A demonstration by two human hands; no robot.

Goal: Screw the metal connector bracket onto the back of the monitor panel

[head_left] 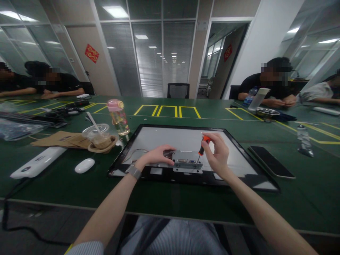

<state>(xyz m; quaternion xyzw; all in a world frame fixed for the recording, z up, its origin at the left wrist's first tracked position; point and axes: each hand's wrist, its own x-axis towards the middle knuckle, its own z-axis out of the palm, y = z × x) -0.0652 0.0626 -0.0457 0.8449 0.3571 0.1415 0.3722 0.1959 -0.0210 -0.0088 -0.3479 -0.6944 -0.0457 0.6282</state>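
An orange-and-black screwdriver (201, 150) is pinched in my right hand (219, 153), its shaft slanting down to the right part of a metal bracket (187, 156). Connector ports show along the bracket's near face. My left hand (158, 155) grips the bracket's left end, with fingers behind and thumb in front; a dark part there is partly covered. Beneath both hands lies a flat display panel (170, 134) with a pale back and black frame. The bracket sits near the panel's front edge. Thin wires run left of it. The screwdriver's exact contact point is too small to tell.
Left of the panel are a white mouse (84, 165), a white power strip (38, 163), a lidded plastic cup (99, 132) and a pink-topped bottle (118, 117). A phone (271, 161) lies right. Farther back are a metal bowl (267, 112) and several seated people.
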